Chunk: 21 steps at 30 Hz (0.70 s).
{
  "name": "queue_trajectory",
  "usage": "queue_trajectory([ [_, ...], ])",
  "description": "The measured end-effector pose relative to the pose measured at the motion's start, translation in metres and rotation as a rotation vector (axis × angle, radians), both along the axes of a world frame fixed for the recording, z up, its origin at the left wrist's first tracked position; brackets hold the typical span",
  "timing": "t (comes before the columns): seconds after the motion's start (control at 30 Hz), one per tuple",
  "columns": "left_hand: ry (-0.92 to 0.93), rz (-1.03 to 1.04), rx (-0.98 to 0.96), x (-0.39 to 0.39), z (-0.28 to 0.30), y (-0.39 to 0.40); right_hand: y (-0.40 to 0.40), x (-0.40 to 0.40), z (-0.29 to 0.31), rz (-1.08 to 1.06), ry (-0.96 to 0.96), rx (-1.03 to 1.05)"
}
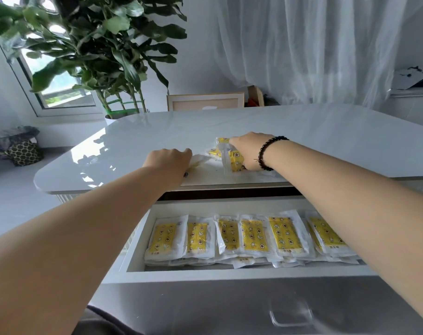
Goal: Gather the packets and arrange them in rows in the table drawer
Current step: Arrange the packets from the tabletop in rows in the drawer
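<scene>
While most of the packets are already lined up in the drawer (pixel 135 240), a few are left on the table top (pixel 157 131). The row of packets in the drawer (pixel 229 235) runs left to right, yellow printed fronts facing up in clear wrappers, edges overlapping a bit, and you can see more packets poking out underneath along the near side, so it looks layered. The drawer itself is white and pulled out under the table's near edge.

Up on the table, the loose packets (pixel 232 158) sit in a small messy bunch near the front edge, right above the drawer. The right hand (pixel 249 151) is curled around that bunch, with one packet standing up on edge against the fingers. There's a dark bead bracelet (pixel 266 153) on that wrist. The left hand (pixel 169 160) is just beside it, knuckles up, fingers curled down onto a pale packet (pixel 199 159) lying flat on the table; can't really tell if it's pinching it or only pressing on it.

Further out: a big leafy plant (pixel 104 49) past the far left corner of the table, a window (pixel 56 81) behind it, sheer white curtains (pixel 314 44) on the right, and a wood-framed picture (pixel 205 101) leaning behind the table.
</scene>
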State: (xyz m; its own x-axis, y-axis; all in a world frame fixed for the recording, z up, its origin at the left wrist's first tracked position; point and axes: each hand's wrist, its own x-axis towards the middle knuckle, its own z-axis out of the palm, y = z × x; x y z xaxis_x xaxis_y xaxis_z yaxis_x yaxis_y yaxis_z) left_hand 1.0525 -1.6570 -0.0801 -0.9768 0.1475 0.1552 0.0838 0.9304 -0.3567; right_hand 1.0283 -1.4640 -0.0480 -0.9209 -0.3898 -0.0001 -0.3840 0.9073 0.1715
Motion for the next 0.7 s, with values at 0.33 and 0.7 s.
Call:
queue_trajectory([
  [0.33, 0.0, -0.022, 0.065, -0.003, -0.002, 0.008, 0.0, 0.003, -0.003, -0.011, -0.025, -0.053],
  [0.7, 0.016, 0.009, 0.281, 0.034, 0.01, -0.005, -0.003, 0.036, 0.015, 0.051, 0.007, -0.304],
])
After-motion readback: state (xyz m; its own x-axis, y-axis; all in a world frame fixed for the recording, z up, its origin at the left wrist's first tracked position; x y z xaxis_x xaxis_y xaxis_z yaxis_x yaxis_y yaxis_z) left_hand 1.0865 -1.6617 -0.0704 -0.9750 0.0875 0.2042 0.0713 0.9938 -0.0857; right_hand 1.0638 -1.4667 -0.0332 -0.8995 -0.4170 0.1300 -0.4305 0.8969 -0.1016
